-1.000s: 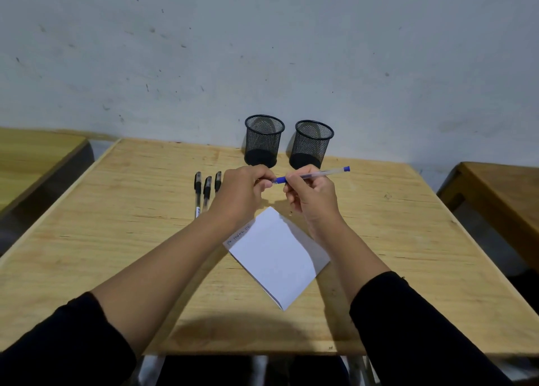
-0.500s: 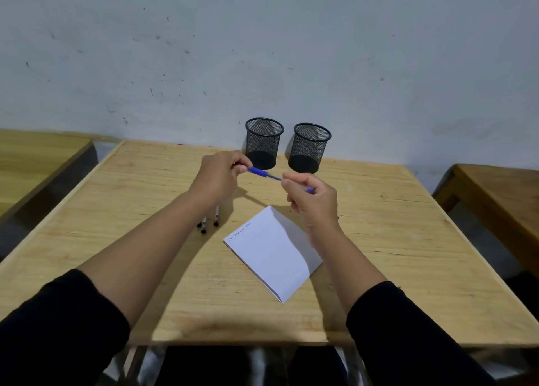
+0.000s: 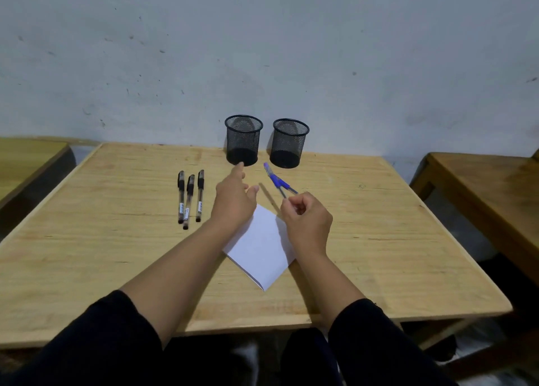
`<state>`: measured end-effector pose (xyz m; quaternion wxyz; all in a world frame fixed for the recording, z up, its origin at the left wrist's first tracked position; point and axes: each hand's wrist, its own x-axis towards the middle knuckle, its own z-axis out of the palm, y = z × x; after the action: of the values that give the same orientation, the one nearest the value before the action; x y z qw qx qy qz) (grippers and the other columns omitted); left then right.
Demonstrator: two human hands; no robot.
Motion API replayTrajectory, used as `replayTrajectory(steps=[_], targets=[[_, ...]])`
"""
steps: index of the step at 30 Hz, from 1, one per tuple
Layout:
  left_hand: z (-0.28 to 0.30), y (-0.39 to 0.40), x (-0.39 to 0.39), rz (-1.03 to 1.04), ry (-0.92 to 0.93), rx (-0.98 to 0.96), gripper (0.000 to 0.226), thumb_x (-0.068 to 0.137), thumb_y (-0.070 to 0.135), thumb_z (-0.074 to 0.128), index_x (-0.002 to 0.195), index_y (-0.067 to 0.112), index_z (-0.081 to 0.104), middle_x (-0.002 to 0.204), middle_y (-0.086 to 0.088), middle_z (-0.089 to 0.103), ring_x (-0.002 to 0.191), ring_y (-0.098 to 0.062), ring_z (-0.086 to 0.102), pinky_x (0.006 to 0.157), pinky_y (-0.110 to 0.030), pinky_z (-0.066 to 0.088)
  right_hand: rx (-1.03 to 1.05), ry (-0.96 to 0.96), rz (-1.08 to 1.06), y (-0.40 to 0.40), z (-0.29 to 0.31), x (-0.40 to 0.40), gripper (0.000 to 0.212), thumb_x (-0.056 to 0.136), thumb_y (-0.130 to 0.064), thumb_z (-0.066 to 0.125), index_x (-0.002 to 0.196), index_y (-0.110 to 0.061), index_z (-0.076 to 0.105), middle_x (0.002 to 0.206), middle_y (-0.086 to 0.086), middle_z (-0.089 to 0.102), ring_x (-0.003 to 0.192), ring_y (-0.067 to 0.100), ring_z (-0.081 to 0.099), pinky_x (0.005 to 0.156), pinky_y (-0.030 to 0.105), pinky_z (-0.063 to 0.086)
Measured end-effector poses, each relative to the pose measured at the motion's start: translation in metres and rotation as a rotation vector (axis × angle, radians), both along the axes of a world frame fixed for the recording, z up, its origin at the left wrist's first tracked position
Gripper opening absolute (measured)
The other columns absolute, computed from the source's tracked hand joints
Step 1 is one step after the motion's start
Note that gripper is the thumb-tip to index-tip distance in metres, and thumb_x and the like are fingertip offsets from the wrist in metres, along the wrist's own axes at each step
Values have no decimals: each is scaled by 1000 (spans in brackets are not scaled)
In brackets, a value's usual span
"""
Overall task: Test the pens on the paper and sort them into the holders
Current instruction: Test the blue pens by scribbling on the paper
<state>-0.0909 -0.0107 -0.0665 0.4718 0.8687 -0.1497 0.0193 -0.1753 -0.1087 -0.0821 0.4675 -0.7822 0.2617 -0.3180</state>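
My right hand (image 3: 306, 220) pinches a blue pen (image 3: 284, 186) above the top corner of the folded white paper (image 3: 261, 251). The pen's free end points up-left toward the holders. A blue cap-like piece (image 3: 269, 172) shows just beyond it, and I cannot tell whether the two touch. My left hand (image 3: 233, 200) hovers open and empty, index finger stretched toward the base of the left mesh holder (image 3: 243, 140). The right mesh holder (image 3: 289, 144) stands beside it. Three black pens (image 3: 189, 200) lie side by side left of my hands.
The wooden table (image 3: 379, 239) stands against a grey wall, with both holders at its back edge. Other wooden tables flank it at the left (image 3: 26, 158) and right (image 3: 481, 181), with gaps between.
My hands came apart: the left let go of the blue pen's end and opened. The right hand keeps the pen. The three black pens, hidden by my left arm before, are back in view.
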Motion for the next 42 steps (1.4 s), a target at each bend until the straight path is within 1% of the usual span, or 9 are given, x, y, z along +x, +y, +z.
replayTrajectory(steps=[3,5,8,11,19,28,32,38,42], targets=[[-9,-5,-4,-15,-5,98,50,91,21,54,138,12,39,135,-9,51,118,-20,53,95,-28,40,-15,2,-106,-11,-3,-4,13,84,-13,61,74,-5,63,78,6,60,70,17,52,56,11,36],[-13,-8,-7,-34,-51,190,42,91,21,55,131,10,49,134,-9,52,116,-19,55,88,-22,37,-29,17,-183,-21,-4,-7,13,85,-14,60,76,-5,63,82,3,55,73,17,50,52,9,31],[-20,-12,-10,-42,-101,256,38,90,22,57,125,9,54,128,-9,56,113,-19,56,85,-22,38,-26,28,-252,-34,-7,-10,14,85,-15,59,77,-5,64,83,4,54,81,22,52,57,21,33],[-33,-13,-13,-46,-126,311,34,89,25,58,118,9,59,120,-9,60,113,-23,53,89,-30,43,-28,57,-311,-45,-12,-12,15,85,-18,59,78,-6,66,79,2,52,84,24,52,64,29,39],[-48,-12,-14,-7,-221,313,32,90,28,56,113,8,63,116,-8,63,110,-23,52,89,-29,40,-103,255,-386,-70,-18,-19,16,85,-21,57,84,-11,69,82,4,62,83,17,39,73,37,45],[-45,-12,-15,1,-232,349,31,89,29,56,113,10,62,117,-7,63,110,-22,53,90,-30,42,-183,418,-332,-70,-16,-18,21,85,-25,55,93,-9,68,93,7,66,96,24,49,81,38,48],[-31,-15,-8,-55,-198,443,31,89,28,56,115,12,61,115,-7,62,109,-22,53,83,-30,43,-255,430,-271,-73,-12,-18,30,86,-28,52,105,-7,64,107,9,59,104,26,47,85,39,46],[0,-30,24,-133,-203,581,36,88,25,56,122,16,56,125,-9,56,114,-27,51,87,-38,46,-487,462,-55,-72,-1,2,39,89,-25,47,124,-11,58,126,7,55,118,23,43,94,33,37],[4,-42,48,-185,-259,643,35,90,24,53,124,17,54,122,-9,57,114,-25,50,86,-38,49,-590,511,74,-70,0,21,35,90,-25,48,122,-13,59,120,6,58,114,22,46,90,32,41]])
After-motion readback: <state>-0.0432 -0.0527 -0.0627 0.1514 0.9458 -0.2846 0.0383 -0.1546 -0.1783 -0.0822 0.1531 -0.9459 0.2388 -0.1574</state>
